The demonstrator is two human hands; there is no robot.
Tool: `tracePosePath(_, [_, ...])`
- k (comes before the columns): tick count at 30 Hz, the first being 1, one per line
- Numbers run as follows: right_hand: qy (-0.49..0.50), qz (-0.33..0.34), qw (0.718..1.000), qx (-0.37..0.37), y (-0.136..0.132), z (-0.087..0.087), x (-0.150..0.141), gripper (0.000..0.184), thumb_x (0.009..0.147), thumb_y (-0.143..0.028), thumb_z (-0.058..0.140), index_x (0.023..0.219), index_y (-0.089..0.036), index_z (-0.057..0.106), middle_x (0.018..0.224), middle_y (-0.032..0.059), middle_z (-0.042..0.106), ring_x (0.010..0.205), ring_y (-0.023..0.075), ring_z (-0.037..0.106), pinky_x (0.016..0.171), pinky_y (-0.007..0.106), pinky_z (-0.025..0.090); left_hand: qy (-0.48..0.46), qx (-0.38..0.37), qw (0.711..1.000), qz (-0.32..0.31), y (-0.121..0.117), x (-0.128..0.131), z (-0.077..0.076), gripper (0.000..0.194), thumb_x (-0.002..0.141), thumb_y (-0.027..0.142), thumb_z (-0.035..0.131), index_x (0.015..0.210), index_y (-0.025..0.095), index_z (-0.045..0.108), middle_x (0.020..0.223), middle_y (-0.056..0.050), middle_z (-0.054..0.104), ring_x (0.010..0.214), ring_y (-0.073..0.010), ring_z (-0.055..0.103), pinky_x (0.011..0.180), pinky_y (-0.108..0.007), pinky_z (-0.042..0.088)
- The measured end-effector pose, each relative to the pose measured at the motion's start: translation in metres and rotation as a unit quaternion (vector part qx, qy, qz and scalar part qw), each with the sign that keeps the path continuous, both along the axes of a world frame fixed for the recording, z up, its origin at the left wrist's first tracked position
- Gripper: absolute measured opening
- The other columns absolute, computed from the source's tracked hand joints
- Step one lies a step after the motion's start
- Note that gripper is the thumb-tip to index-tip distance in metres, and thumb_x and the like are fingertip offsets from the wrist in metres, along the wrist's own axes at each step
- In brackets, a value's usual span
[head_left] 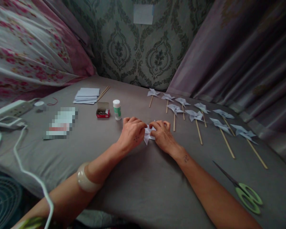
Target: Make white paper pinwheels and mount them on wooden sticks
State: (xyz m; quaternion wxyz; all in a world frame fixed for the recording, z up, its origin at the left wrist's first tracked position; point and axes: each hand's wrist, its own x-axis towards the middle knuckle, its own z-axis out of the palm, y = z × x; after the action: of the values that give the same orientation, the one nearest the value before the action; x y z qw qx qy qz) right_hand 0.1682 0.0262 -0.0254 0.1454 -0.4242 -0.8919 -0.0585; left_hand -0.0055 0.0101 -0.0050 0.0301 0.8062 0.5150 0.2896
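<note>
Between my two hands is a white paper pinwheel (147,135) with pointed, folded blades and no stick showing. My left hand (133,132) pinches its left side, fingers curled. On the other side, my right hand (162,133) grips it with bent fingers, covering much of the paper. A glue stick (117,110) with a white cap and green label stands upright just left of my left hand. Beside it sits a small open red box (103,114) of metal pins or tacks. Finished-looking pinwheels on wooden sticks (195,116) lie in rows to the right.
Green-handled scissors (248,195) lie at the right front. Stacked white paper (87,96) and wooden sticks (103,93) rest at the back left. A power strip (13,111) with a white cable (30,173) runs along the left. Curtains and a patterned wall border the grey surface.
</note>
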Motion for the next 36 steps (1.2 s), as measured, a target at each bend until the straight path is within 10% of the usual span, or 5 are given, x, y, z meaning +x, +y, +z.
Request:
tracePosePath(18, [0.172,-0.130,0.976,0.039,-0.005,-0.012,0.013,0.036,0.081,-0.002,0.047,0.088,-0.024,0.075,0.102,0.0067,0.063,0.102,0.0237,0.046,0.091,0.041,0.030,-0.003,0.002,1.000,0.026,0.009,-0.005,-0.012,0.028,0.082,0.015,0.045,0.086,0.021,0.073,0.092,-0.006,0.074,0.092,-0.0217,0.061,0.090,-0.042,0.034])
tracePosePath(36, [0.058,-0.034,0.998,0.015,-0.015,-0.006,0.007,0.030,0.086,-0.009,0.049,0.090,-0.023,0.075,0.107,0.0071,0.063,0.103,0.0230,0.044,0.092,0.041,0.027,0.021,-0.059,0.997,0.047,0.002,0.000,-0.005,0.025,0.081,0.017,0.047,0.083,0.019,0.072,0.087,-0.006,0.074,0.090,-0.0238,0.062,0.086,-0.042,0.036])
